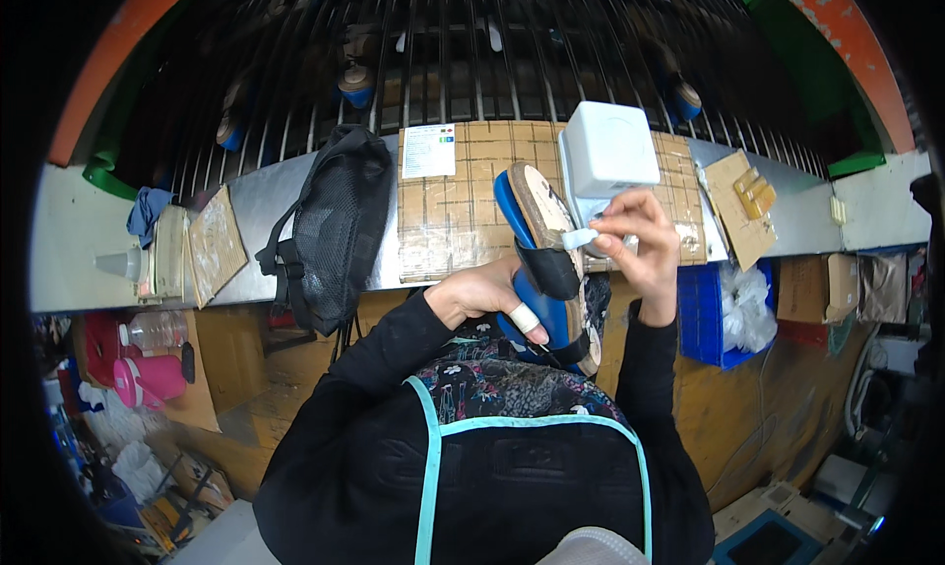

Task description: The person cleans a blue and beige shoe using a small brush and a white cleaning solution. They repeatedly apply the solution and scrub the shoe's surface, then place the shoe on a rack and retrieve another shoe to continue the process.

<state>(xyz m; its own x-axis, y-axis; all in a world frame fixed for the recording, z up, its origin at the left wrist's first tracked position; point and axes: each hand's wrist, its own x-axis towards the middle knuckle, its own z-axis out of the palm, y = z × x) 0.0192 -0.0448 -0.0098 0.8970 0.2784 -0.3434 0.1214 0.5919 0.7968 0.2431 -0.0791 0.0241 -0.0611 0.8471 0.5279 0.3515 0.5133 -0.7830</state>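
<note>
"Well, what does the left hand (487, 294) have?"

"From my remote seat, I see it wrapped around the blue form (536, 309) inside a sandal (551, 273), thumb on top. The right hand (640, 245) pinches a pale piece (579, 238) at the sole (543, 199); I can't tell whether they touch."

"How does the sandal handle?"

"I judge the form rigid, slightly slick and fairly weighty. The sole looks stiff but easily marked, the black straps (560, 279) soft. I'd hold the form's middle and avoid pulling on the straps."

"And where is it?"

"Raised at a tilt, its far end over the cardboard (443, 220) near the white container (605, 137), its near end over the patterned apron (492, 388)."
</note>
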